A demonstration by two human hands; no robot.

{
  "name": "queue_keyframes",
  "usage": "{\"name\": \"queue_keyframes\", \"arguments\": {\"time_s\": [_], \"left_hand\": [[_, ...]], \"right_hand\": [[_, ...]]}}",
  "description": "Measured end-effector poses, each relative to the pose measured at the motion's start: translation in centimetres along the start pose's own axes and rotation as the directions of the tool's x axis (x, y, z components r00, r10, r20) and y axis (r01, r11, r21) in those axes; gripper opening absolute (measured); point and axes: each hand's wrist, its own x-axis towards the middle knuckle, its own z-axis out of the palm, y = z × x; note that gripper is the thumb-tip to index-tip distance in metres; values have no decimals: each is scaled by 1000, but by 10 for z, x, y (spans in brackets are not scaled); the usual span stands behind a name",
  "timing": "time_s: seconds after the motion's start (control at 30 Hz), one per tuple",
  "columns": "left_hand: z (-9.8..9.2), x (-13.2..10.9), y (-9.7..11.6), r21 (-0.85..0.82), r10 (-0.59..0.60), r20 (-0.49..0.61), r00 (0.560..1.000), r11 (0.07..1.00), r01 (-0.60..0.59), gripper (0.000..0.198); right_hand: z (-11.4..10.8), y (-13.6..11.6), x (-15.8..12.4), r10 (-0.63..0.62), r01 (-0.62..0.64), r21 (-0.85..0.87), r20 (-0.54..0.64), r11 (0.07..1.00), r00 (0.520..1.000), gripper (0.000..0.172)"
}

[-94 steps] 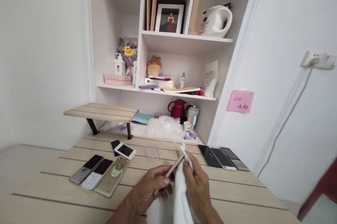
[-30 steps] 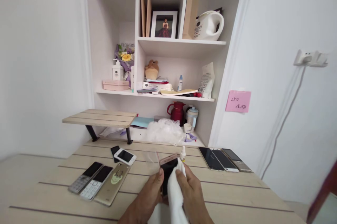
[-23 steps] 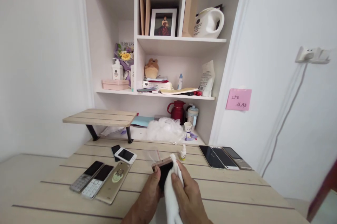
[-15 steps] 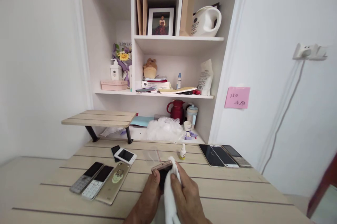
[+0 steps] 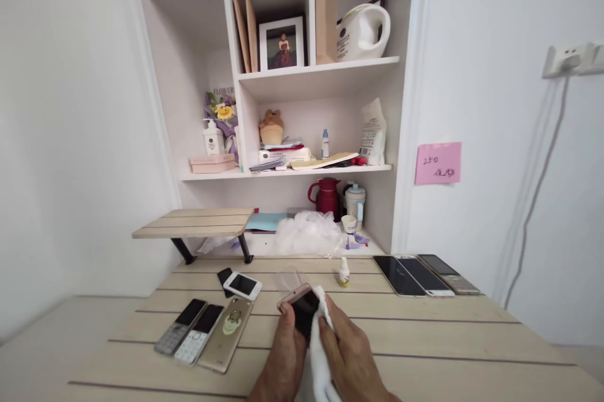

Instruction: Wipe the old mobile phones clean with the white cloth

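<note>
A rose-gold smartphone rests in my left hand, thumb along its near left edge and dark screen turned up toward me. My right hand grips a white cloth and presses it against the phone's right edge. Part of the screen is hidden by the cloth and fingers. Just beyond the phone lies a clear plastic bag with a red line. A small white dropper-like bottle stands upright behind my right hand.
At left lie two keypad phones, a gold phone with a ring holder and a white phone partly over a dark one. Several phones line the right back. A small raised shelf stands at back left; a cubby unit rises behind.
The camera view has shifted and tilted slightly. The phone in my left hand is turned so more of its screen shows, with the cloth now at its right edge.
</note>
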Motion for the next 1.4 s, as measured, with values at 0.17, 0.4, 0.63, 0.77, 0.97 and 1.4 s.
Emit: {"name": "queue_keyframes", "arguments": {"time_s": [0.17, 0.4, 0.63, 0.77, 0.97, 1.4], "left_hand": [[-15, 7, 0, -45, -12, -51, 999, 999, 10, 77], [3, 0, 17, -29, -46, -98, 994, 999, 43, 78], [3, -1, 38, 57, 108, -247, 963, 994, -97, 74], [-2, 7, 48, 69, 277, -305, 911, 961, -269, 70], [-7, 9, 39, 11, 298, -318, 900, 950, -311, 62], [-20, 20, 28, 31, 367, -410, 835, 920, -390, 60]], "right_hand": [[2, 10, 1, 47, -43, -49, 69, 998, 997, 48], [14, -27, 29, 95, -90, -111, 47, 990, 994, 38], [23, -71, 68, -46, 59, -171, 84, 983, 995, 41], [22, -54, 67, 12, 28, -263, 149, 964, 989, 47], [13, -42, 64, 31, 8, -225, 168, 974, 985, 42], [-3, -54, 72, 41, 49, -333, 256, 942, 966, 43]]}}
